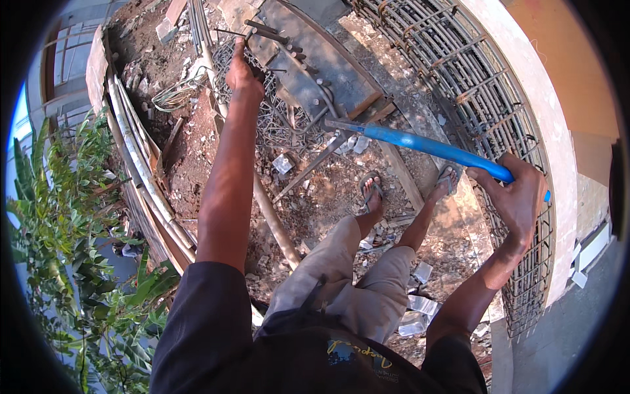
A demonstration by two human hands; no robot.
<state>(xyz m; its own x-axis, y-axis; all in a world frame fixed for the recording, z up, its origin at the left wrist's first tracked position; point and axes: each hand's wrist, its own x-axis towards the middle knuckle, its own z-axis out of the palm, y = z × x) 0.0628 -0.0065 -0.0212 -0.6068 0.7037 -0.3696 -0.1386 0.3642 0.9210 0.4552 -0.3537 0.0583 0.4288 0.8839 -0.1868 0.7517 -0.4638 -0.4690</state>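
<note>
My right hand [518, 194] is wrapped round the far right end of a blue-handled bending bar [433, 146]. The bar slants left to a bare metal tip beside a bent steel rod [323, 111] at the edge of a wooden bench [328, 65]. Several short steel pegs [298, 58] stand up from a strip along the bench. At the bench's far left end, my left hand [243, 71] is closed with its thumb up against a thin steel rod [230, 33]; its fingers are partly hidden. Below the bench lies a heap of bent steel wire pieces [279, 128].
A long rebar cage [485, 85] runs down the right beside a pale wall [551, 98]. Poles [141, 174] and leafy plants [79, 243] line the left. Around my sandalled feet, rubble, a bamboo pole [272, 217] and a wooden plank [401, 174] lie on the dirt.
</note>
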